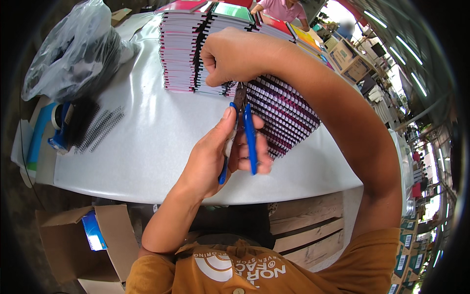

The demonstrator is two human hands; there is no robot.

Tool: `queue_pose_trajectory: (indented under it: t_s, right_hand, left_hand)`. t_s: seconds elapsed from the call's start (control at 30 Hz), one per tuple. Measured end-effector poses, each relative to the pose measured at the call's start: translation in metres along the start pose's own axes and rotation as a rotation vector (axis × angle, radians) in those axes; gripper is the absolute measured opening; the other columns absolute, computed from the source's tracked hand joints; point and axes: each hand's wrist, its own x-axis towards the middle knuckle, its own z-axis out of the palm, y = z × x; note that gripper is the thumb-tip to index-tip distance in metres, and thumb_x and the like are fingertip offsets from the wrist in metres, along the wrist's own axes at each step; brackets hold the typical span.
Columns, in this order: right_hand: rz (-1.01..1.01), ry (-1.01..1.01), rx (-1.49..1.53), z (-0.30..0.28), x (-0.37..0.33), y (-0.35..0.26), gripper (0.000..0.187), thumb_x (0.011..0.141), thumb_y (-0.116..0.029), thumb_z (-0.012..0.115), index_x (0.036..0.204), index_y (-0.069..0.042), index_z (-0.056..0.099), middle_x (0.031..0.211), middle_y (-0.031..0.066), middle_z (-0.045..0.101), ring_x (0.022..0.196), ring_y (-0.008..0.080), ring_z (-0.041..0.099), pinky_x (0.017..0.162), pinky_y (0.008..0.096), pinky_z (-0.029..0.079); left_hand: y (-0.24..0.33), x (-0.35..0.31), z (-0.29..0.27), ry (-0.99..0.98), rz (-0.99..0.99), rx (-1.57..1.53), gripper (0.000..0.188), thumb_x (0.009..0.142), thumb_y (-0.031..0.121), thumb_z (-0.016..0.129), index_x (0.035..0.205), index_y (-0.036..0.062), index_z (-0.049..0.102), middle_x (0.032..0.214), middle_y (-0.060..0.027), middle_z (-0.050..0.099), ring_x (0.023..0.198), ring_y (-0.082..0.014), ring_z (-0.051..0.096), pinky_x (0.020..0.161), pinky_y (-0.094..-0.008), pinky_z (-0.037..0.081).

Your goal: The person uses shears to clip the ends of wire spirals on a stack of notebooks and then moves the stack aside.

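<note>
Daylight pours in from the open upper right, where the far background washes out pale. The white counter (147, 147) takes a soft sheen, with only faint shadows under the arms. The centre is sharp, though the fingers (254, 159) of the left hand (215, 152) show slight motion blur. Fisheye bending curves the counter's edges, and black vignetting darkens the corners and left rim.

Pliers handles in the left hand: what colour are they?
Blue, seen best in the head view: pliers handles in the left hand.
</note>
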Motion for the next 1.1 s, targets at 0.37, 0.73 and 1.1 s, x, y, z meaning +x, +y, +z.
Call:
queue_pose_trajectory:
  t_s: [0.37, 0.73, 1.1]
  right_hand:
    - [0.092, 0.087, 0.043, 0.007, 0.000, -0.002, 0.023, 0.067, -0.022, 0.067, 0.072, 0.000, 0.063, 0.063, 0.0143, 0.062, 0.061, 0.0255, 0.062, 0.059, 0.0356, 0.049]
    - [0.107, 0.074, 0.073, 0.008, 0.004, -0.001, 0.025, 0.068, -0.026, 0.068, 0.074, -0.001, 0.065, 0.065, 0.0129, 0.063, 0.064, 0.0244, 0.063, 0.062, 0.0344, 0.049]
    - [0.196, 0.176, 0.174, 0.007, 0.003, -0.003, 0.028, 0.067, -0.029, 0.069, 0.073, -0.002, 0.064, 0.065, 0.0117, 0.062, 0.061, 0.0217, 0.061, 0.060, 0.0334, 0.049]
  left_hand:
    - [0.006, 0.001, 0.013, 0.054, -0.008, 0.130, 0.058, 0.096, 0.049, 0.025, 0.120, 0.0004, 0.045, 0.100, -0.0189, 0.060, 0.098, -0.0361, 0.061, 0.083, -0.0463, 0.050]
    - [0.007, 0.002, -0.007, -0.170, -0.029, -0.202, 0.050, 0.097, 0.050, 0.025, 0.104, 0.0058, 0.047, 0.076, -0.0081, 0.053, 0.061, -0.0207, 0.056, 0.056, -0.0330, 0.050]
    - [0.010, 0.007, 0.010, -0.051, -0.001, 0.072, 0.063, 0.095, 0.052, 0.020, 0.122, 0.0007, 0.043, 0.104, -0.0200, 0.059, 0.103, -0.0379, 0.058, 0.087, -0.0499, 0.047]
